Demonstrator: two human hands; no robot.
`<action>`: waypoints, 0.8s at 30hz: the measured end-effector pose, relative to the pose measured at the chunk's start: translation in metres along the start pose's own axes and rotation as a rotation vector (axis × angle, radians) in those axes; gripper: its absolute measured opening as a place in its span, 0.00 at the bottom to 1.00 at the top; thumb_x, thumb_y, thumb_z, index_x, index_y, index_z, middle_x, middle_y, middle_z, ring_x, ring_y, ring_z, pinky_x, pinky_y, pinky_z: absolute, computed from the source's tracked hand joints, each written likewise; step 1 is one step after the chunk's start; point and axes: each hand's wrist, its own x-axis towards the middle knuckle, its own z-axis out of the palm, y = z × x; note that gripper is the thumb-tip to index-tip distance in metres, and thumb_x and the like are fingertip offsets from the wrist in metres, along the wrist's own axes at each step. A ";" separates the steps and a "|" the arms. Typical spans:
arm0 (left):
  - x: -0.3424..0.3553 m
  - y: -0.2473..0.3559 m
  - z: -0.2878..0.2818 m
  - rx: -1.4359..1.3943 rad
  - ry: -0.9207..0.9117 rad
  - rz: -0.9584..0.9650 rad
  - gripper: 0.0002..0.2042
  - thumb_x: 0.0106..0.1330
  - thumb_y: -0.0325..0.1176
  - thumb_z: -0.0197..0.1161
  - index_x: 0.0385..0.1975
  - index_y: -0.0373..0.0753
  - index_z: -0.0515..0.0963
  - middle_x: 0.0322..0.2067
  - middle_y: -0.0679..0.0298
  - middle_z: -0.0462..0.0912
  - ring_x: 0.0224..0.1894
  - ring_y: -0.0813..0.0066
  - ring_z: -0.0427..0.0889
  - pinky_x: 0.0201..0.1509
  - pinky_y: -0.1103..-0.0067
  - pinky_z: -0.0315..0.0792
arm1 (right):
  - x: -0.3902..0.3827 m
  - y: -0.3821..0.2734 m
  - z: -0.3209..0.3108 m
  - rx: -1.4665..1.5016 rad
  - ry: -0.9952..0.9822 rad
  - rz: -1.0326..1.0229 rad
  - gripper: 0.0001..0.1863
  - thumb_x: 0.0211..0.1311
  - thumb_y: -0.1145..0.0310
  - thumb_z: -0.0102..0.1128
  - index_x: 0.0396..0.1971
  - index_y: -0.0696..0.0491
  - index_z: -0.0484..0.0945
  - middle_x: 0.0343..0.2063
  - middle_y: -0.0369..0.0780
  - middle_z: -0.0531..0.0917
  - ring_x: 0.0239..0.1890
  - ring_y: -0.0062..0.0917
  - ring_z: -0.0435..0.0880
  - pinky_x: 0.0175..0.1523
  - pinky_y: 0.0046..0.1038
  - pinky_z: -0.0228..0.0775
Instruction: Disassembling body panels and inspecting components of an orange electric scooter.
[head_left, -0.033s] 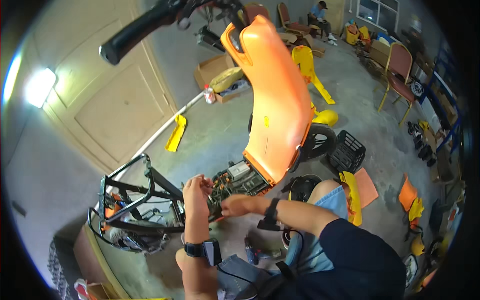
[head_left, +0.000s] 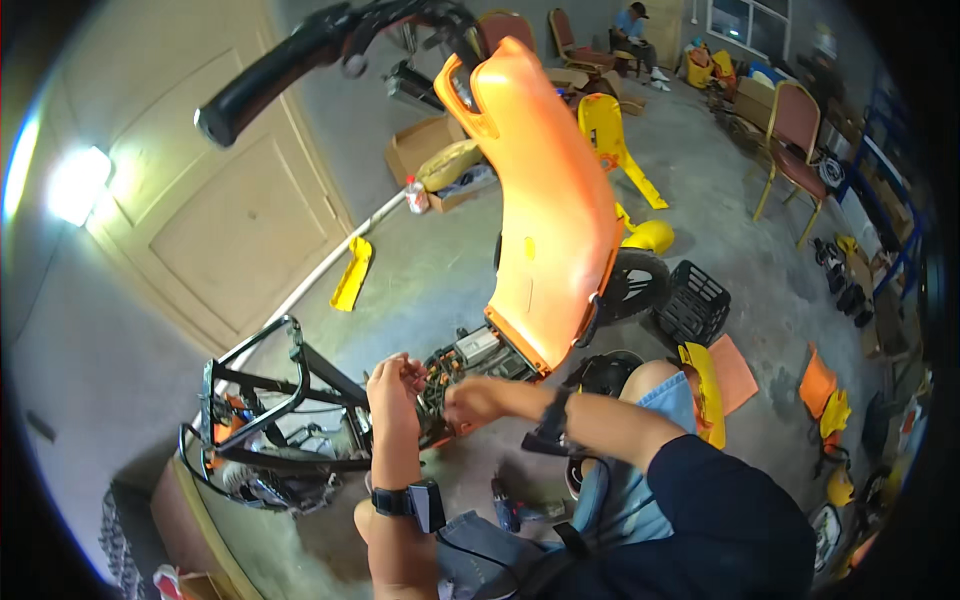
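Observation:
A scooter with an orange front panel [head_left: 545, 220], black handlebar [head_left: 270, 80] and bare black rear frame [head_left: 310, 370] stands before me. Its exposed battery bay holds cables and components [head_left: 470, 350]. My left hand [head_left: 395, 385] is raised at the rear of that bay, fingers curled and pinched; what they hold is too small to make out. Just right of it, among the cables, my right hand [head_left: 475, 402] is blurred, its fingers curled in, their tips hidden. A power drill [head_left: 503, 505] lies on the floor below my wrists.
Yellow body panels [head_left: 350, 272], a black crate [head_left: 690, 300], an orange piece [head_left: 825, 380] and a cardboard box [head_left: 415, 150] lie around. A beige door [head_left: 230, 230] is at left; chairs [head_left: 795, 140], clutter and a seated person [head_left: 635, 40] are at the back and right.
The scene sits slightly lower in the picture. My right hand has shifted slightly and is more blurred; my left hand keeps its curled shape beside the cables.

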 end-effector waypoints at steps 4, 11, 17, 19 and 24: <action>-0.003 -0.005 0.006 -0.013 -0.033 0.074 0.10 0.66 0.30 0.54 0.42 0.32 0.75 0.30 0.60 0.78 0.31 0.70 0.80 0.34 0.78 0.74 | -0.067 -0.004 -0.087 0.532 1.290 0.186 0.12 0.61 0.69 0.62 0.41 0.58 0.75 0.34 0.38 0.79 0.38 0.27 0.81 0.46 0.30 0.72; -0.018 -0.001 0.011 0.004 0.043 -0.027 0.09 0.66 0.30 0.53 0.40 0.32 0.74 0.28 0.62 0.77 0.31 0.72 0.79 0.34 0.77 0.72 | -0.144 0.059 -0.155 -0.225 1.719 0.636 0.47 0.52 0.60 0.72 0.64 0.65 0.52 0.60 0.57 0.62 0.63 0.47 0.62 0.66 0.42 0.56; -0.024 0.007 -0.005 0.023 0.055 -0.008 0.10 0.67 0.30 0.52 0.41 0.31 0.73 0.28 0.62 0.76 0.31 0.72 0.78 0.35 0.78 0.72 | -0.150 0.101 -0.168 0.060 1.642 0.620 0.56 0.44 0.60 0.77 0.63 0.72 0.47 0.57 0.60 0.63 0.61 0.49 0.65 0.65 0.43 0.58; -0.024 0.008 -0.011 0.020 0.054 0.011 0.09 0.67 0.30 0.52 0.41 0.31 0.74 0.28 0.62 0.76 0.32 0.72 0.78 0.36 0.77 0.72 | -0.155 0.107 -0.172 0.232 1.613 0.455 0.50 0.41 0.67 0.79 0.58 0.70 0.54 0.51 0.56 0.69 0.53 0.44 0.74 0.56 0.39 0.69; -0.025 0.012 -0.016 -0.007 0.063 0.015 0.08 0.66 0.31 0.54 0.40 0.35 0.75 0.29 0.65 0.79 0.32 0.72 0.80 0.36 0.76 0.73 | -0.155 0.110 -0.176 0.176 1.587 0.437 0.46 0.40 0.70 0.79 0.56 0.67 0.57 0.49 0.52 0.73 0.48 0.39 0.78 0.52 0.36 0.73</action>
